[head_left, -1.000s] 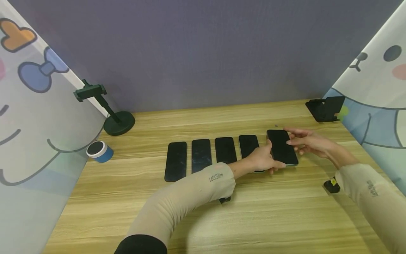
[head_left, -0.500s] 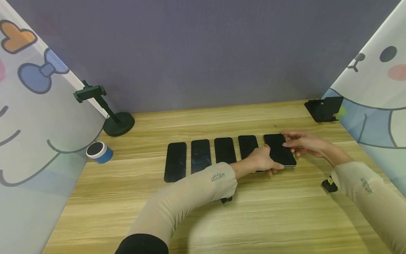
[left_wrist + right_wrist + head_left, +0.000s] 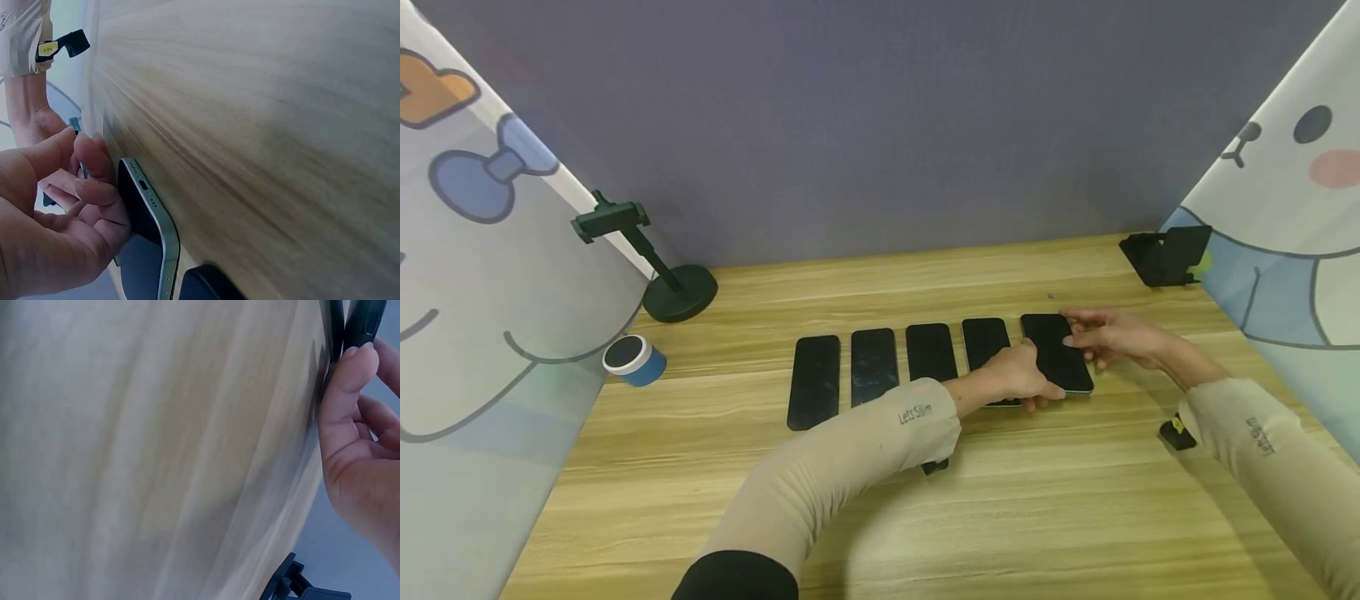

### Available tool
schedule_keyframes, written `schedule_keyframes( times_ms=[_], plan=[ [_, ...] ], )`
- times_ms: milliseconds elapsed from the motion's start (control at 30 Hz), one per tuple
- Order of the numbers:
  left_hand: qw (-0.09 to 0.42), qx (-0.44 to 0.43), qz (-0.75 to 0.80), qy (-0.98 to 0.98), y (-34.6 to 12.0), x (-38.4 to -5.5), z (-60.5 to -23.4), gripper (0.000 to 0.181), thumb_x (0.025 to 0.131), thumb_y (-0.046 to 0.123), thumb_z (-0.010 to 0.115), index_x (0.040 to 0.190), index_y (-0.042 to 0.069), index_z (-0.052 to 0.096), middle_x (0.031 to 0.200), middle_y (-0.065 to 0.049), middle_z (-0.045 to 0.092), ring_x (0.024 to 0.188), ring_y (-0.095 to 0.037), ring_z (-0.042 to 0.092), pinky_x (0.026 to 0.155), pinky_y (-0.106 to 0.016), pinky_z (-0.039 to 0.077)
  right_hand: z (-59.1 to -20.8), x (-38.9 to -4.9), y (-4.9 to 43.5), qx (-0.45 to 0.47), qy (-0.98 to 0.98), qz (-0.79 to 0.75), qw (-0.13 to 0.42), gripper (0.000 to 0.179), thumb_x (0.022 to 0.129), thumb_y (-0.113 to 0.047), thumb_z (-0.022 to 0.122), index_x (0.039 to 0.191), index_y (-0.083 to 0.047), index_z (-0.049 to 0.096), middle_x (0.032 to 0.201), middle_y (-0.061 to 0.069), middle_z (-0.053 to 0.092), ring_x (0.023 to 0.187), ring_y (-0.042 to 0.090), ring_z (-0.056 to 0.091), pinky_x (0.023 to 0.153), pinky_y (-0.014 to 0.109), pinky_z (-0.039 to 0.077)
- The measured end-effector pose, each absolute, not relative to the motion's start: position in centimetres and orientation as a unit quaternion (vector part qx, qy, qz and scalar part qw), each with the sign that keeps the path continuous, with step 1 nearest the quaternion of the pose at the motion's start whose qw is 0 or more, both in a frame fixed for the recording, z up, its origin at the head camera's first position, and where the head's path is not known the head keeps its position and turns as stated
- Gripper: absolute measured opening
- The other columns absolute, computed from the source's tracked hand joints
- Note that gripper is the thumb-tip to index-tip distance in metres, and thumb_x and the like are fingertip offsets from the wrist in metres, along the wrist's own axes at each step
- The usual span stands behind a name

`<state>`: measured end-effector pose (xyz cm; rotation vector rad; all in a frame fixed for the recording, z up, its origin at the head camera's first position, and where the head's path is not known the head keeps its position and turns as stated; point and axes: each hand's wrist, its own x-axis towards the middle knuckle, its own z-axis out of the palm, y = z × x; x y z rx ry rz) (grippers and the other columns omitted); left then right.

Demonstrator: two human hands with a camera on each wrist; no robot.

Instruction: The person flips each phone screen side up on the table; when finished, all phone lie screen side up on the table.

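Note:
Both hands are on a black-screened smartphone (image 3: 1060, 360) at the right end of a row. My left hand (image 3: 1021, 372) grips it at its left side and near bottom corner. My right hand (image 3: 1116, 340) pinches its right edge, thumb over the screen side; the right wrist view shows those fingers at the phone's dark edge (image 3: 365, 322). Just left lies a fourth smartphone (image 3: 985, 337), partly covered by the left hand; its pale edge with port and speaker holes (image 3: 150, 197) shows in the left wrist view. Further left lie three more smartphones (image 3: 815, 383), screens dark, roughly parallel.
A dark green phone stand (image 3: 679, 292) is at the back left, with a blue-and-white round tub (image 3: 637, 360) before it. A black folding stand (image 3: 1168, 257) stands at the back right. A dark object (image 3: 936, 467) pokes out beneath the left sleeve. A grey wall (image 3: 880, 133) closes the back.
The held smartphone has shifted slightly left, closer to the fourth one and down toward the table. Both hands stay on it; the right hand has moved slightly left with it.

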<state>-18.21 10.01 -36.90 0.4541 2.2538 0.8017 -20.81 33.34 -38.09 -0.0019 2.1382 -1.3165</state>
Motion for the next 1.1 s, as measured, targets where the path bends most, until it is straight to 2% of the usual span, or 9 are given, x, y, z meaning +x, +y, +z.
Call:
schedule_keyframes(
  times_ms=[133,300,567,667,800,933,1100],
  plan=[
    [0.35,0.178,0.297,0.87,10.1,-18.3,-36.8,0.1,0.092,0.042,0.072,0.162,0.01,0.01,0.063,0.004,0.07,0.06,-0.01,0.067,0.059,-0.022,0.05,-38.0,-20.8,33.2,-0.009,0.816,-0.493,0.303,0.08,0.101,-0.019,0.06,0.162,-0.004,0.01,0.114,0.012,0.037,0.07,0.011,0.05,0.06,0.03,0.053],
    [0.354,0.188,0.273,0.874,10.3,-18.6,-37.0,0.101,0.093,0.042,0.071,0.162,0.01,0.005,0.065,0.006,0.07,0.057,-0.009,0.066,0.052,-0.021,0.047,-38.3,-20.8,33.2,-0.012,0.829,-0.48,0.288,0.081,0.099,-0.019,0.063,0.161,-0.003,0.014,0.102,0.009,0.044,0.066,0.011,0.049,0.057,0.031,0.053],
    [0.347,0.2,0.238,0.885,10.8,-18.8,-37.0,0.093,0.095,0.041,0.068,0.162,0.008,0.011,0.063,0.007,0.07,0.056,-0.008,0.066,0.05,-0.02,0.049,-38.4,-20.7,33.0,-0.019,0.848,-0.453,0.276,0.082,0.098,-0.022,0.065,0.161,-0.006,0.016,0.101,0.01,0.047,0.062,0.012,0.047,0.055,0.033,0.052],
    [0.321,0.218,0.181,0.904,10.6,-18.7,-36.8,0.095,0.095,0.047,0.066,0.163,0.013,0.008,0.054,0.007,0.062,0.043,-0.007,0.053,0.043,-0.02,0.041,-38.3,-20.8,32.9,-0.021,0.847,-0.45,0.28,0.081,0.098,-0.022,0.065,0.161,-0.006,0.016,0.102,0.011,0.046,0.062,0.012,0.047,0.055,0.033,0.051],
    [0.262,0.264,0.083,0.925,10.3,-18.1,-36.7,0.093,0.094,0.058,0.061,0.163,0.021,0.01,0.043,0.007,0.042,0.034,-0.008,0.029,0.038,-0.022,0.029,-38.0,-20.8,32.9,-0.023,0.848,-0.446,0.285,0.08,0.099,-0.021,0.064,0.162,-0.007,0.016,0.101,0.011,0.045,0.062,0.013,0.045,0.054,0.031,0.048],
    [0.218,0.296,0.026,0.93,10.0,-17.4,-36.9,0.09,0.092,0.065,0.058,0.162,0.023,0.019,0.041,0.008,0.035,0.034,-0.007,0.024,0.038,-0.022,0.027,-37.8,-20.8,33.0,-0.02,0.853,-0.437,0.285,0.08,0.099,-0.023,0.064,0.162,-0.009,0.017,0.096,0.008,0.044,0.061,0.013,0.042,0.053,0.03,0.043],
    [0.189,0.304,-0.011,0.934,10.0,-17.1,-37.4,0.091,0.09,0.071,0.054,0.16,0.021,0.026,0.041,0.008,0.034,0.035,-0.007,0.022,0.039,-0.022,0.027,-38.0,-20.8,33.2,-0.023,0.86,-0.424,0.283,0.083,0.098,-0.03,0.066,0.161,-0.007,0.018,0.092,0.006,0.045,0.06,0.012,0.042,0.052,0.029,0.042]
  ],
)
